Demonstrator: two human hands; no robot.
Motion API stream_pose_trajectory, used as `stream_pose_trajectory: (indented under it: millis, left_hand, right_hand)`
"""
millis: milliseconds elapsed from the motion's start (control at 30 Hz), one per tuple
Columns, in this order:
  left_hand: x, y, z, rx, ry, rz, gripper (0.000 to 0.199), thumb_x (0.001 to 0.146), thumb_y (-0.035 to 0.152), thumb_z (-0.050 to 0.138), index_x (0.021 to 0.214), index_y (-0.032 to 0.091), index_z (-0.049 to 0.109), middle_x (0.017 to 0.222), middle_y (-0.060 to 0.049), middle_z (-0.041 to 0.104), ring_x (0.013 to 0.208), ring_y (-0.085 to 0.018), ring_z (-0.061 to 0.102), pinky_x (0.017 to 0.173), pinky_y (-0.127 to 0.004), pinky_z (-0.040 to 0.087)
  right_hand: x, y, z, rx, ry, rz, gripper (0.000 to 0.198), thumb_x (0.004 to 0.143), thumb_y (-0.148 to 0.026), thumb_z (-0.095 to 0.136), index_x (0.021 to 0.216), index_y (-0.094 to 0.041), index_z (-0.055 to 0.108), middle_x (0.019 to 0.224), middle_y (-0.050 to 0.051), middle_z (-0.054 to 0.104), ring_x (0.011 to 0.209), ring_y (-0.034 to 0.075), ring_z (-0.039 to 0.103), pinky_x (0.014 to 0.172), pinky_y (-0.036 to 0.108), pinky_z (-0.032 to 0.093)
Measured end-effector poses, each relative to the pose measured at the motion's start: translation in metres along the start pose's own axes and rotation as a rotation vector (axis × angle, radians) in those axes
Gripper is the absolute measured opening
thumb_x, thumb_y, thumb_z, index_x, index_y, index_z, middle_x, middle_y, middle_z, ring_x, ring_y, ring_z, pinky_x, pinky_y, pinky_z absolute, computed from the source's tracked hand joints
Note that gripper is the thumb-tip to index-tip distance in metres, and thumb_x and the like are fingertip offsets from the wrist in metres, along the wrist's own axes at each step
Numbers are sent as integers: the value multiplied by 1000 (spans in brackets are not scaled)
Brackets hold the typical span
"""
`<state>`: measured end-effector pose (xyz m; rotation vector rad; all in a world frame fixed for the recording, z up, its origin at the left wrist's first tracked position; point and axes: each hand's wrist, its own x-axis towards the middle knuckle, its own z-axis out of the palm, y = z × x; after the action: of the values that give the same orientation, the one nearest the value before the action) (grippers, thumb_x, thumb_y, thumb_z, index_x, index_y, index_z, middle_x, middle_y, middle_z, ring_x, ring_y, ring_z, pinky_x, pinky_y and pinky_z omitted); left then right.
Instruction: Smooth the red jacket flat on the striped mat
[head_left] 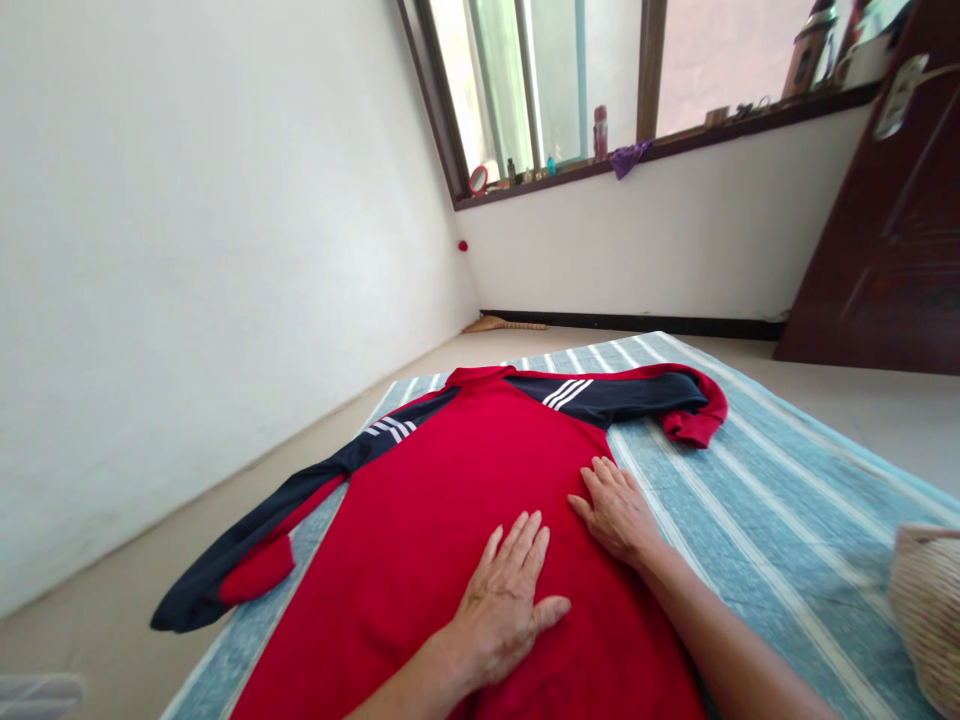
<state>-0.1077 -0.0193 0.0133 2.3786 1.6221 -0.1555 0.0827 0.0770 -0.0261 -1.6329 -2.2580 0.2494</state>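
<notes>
A red jacket [420, 500] with navy sleeves and white stripes lies spread on a blue-and-white striped sheet [757, 510], its collar at the far end. My left hand [506, 595] rests flat on the middle of the red cloth, fingers apart. Near the jacket's right edge, below the armpit, my right hand [616, 508] also lies on the fabric with its fingers stretched out. The right sleeve [637, 398] bends back at its red cuff. The left sleeve [247, 540] hangs over the sheet's left edge. The jacket's lower end is out of frame.
A woven basket-like object [928, 610] stands at the right edge. White walls [187, 250] border the left side and back. Bottles and small items line the windowsill [675, 148], with a purple cloth [628, 158]. A dark red door [892, 250] stands at the right. A broom [502, 324] lies on the floor.
</notes>
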Motion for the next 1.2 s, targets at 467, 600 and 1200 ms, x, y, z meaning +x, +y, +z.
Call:
stream_pose_trajectory:
  millis: [467,600,1200]
  left_hand:
    - [-25,16,7,-80,-32,53,79,90,69,26,151,21,14,159,-9,10,147,-25,6,119,-52,12]
    - [-32,19,18,-104,14,79,78,90,67,28,152,22,11,160,-8,8,147,-24,6,120,-48,11]
    - [-62,36,17,-281,76,45,82,90,68,26,151,14,16,160,-13,9,147,-24,2,121,-48,7]
  right_hand:
    - [-3,3,9,-50,29,-28,46,94,-42,44,128,-14,56,143,17,47,136,31,39,110,46,31]
    - [-6,7,15,-94,41,-31,46,95,-42,43,129,-13,55,142,17,47,135,30,39,109,45,31]
    - [-8,29,33,-197,60,-119,51,95,-48,36,125,-13,56,137,18,51,129,32,45,104,46,37]
